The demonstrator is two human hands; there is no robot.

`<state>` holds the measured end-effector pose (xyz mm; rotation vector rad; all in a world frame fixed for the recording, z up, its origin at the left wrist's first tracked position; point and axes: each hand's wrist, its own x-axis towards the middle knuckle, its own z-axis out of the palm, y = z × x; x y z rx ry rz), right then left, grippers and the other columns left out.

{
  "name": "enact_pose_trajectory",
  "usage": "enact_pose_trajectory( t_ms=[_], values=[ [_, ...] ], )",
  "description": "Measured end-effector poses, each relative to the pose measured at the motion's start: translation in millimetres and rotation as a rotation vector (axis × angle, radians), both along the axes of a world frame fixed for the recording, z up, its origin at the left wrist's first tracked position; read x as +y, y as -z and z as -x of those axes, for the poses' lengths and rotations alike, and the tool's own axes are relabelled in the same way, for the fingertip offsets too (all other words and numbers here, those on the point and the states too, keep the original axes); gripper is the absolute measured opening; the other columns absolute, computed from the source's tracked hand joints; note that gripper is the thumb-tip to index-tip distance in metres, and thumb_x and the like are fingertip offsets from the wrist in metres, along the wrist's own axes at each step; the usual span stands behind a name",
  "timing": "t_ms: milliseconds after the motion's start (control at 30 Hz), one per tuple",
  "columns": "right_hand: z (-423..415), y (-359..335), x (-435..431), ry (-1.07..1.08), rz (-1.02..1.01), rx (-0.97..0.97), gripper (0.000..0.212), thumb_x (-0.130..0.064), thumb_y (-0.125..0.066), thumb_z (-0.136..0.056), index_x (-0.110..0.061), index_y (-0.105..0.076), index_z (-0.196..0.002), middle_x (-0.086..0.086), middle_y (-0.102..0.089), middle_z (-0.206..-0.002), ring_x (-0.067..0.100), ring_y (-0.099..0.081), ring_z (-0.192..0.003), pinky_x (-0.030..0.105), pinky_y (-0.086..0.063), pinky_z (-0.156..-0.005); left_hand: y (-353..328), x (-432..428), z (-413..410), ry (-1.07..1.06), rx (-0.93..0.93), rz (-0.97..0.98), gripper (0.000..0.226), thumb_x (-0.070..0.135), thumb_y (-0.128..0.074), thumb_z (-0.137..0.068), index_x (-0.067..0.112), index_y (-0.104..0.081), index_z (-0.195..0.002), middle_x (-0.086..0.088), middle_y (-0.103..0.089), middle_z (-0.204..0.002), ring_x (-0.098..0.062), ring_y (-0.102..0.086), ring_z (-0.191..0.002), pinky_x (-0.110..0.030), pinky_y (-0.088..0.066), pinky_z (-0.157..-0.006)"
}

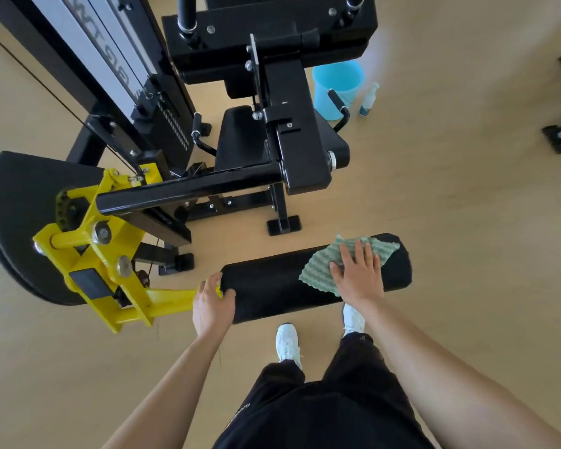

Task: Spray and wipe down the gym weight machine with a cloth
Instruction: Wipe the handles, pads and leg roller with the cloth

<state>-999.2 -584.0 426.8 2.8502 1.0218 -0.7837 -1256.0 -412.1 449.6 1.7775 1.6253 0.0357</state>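
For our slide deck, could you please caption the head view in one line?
Right hand presses a green cloth flat on the black roller pad; left hand grips the pad's end.

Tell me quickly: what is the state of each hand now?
Left hand: grips the left end of the black roller pad.
Right hand: open, fingers flat, pressing the green cloth on the pad.

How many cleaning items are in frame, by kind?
cloth: 1, pressed flat on the pad by the right hand
spray bottle: 1, on the floor
bucket: 1, blue, beside the bottle
Total: 3
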Motion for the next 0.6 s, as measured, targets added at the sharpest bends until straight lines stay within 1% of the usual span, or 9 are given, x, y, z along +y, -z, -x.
enact_pose_trajectory(
  t_ms=[100,167,200,267,333,433,500,600],
  values=[
    [-27,1,-15,0.163,0.056,-0.007,0.071,-0.063,-0.016,-0.105,-0.027,-0.004,-0.165,0.012,0.013,-0.172,0.031,0.018,-0.158,0.048,0.007,-0.128,0,12,-15,0.051,0.024,0.005,0.055,0.024,-0.061,-0.095,0.018,-0.050,-0.149,-0.010,-0.054,-0.148,-0.034,-0.047,-0.135,-0.048,-0.044,-0.108],
    [-41,0,-21,0.277,0.075,-0.007,0.073,-0.064,-0.017,-0.104,-0.028,-0.003,-0.165,0.011,0.014,-0.172,0.033,0.018,-0.157,0.050,0.005,-0.128,-1,19,-22,0.064,0.053,0.032,0.059,0.026,-0.060,-0.096,0.017,-0.046,-0.153,-0.010,-0.049,-0.154,-0.035,-0.042,-0.141,-0.049,-0.039,-0.113],
    [-46,-2,-24,0.331,0.082,-0.004,0.073,-0.064,-0.018,-0.104,-0.029,-0.001,-0.165,0.011,0.015,-0.172,0.035,0.018,-0.157,0.050,0.005,-0.128,-2,21,-26,0.074,0.064,0.051,0.061,0.026,-0.060,-0.096,0.016,-0.044,-0.154,-0.010,-0.048,-0.155,-0.036,-0.041,-0.141,-0.048,-0.038,-0.113],
    [-51,-2,-25,0.375,0.086,0.003,0.072,-0.063,-0.018,-0.104,-0.029,0.000,-0.165,0.011,0.015,-0.172,0.036,0.017,-0.157,0.051,0.006,-0.128,-3,23,-31,0.091,0.080,0.087,0.060,0.026,-0.058,-0.097,0.014,-0.043,-0.154,-0.012,-0.053,-0.150,-0.037,-0.046,-0.137,-0.046,-0.042,-0.107],
    [-44,-1,-21,0.334,0.063,0.005,0.068,-0.057,-0.017,-0.106,-0.029,-0.002,-0.165,0.007,0.013,-0.172,0.036,0.020,-0.156,0.053,0.008,-0.127,-4,19,-33,0.112,0.087,0.092,0.056,0.025,-0.057,-0.099,0.010,-0.045,-0.151,-0.015,-0.058,-0.143,-0.037,-0.052,-0.131,-0.043,-0.046,-0.101],
    [-18,-1,-5,0.185,0.028,0.023,0.062,-0.050,-0.013,-0.107,-0.030,-0.003,-0.165,0.001,0.011,-0.173,0.038,0.022,-0.155,0.056,0.011,-0.126,-2,14,-28,0.115,0.069,0.077,0.057,0.025,-0.055,-0.100,0.011,-0.043,-0.154,-0.012,-0.055,-0.149,-0.035,-0.051,-0.135,-0.042,-0.044,-0.106],
    [6,-3,11,0.064,0.001,0.047,0.060,-0.049,-0.013,-0.108,-0.031,-0.003,-0.165,-0.002,0.007,-0.173,0.039,0.020,-0.155,0.059,0.011,-0.125,-1,12,-24,0.118,0.050,0.071,0.058,0.024,-0.055,-0.100,0.012,-0.042,-0.155,-0.010,-0.053,-0.152,-0.033,-0.050,-0.137,-0.041,-0.043,-0.109],
    [45,-8,37,-0.140,-0.016,0.083,0.060,-0.049,-0.017,-0.109,-0.031,-0.005,-0.165,-0.003,0.003,-0.174,0.040,0.015,-0.156,0.062,0.010,-0.124,-4,12,-21,0.123,0.046,0.065,0.057,0.021,-0.056,-0.099,0.013,-0.044,-0.154,-0.008,-0.054,-0.151,-0.032,-0.051,-0.136,-0.041,-0.045,-0.108]
  ],
)
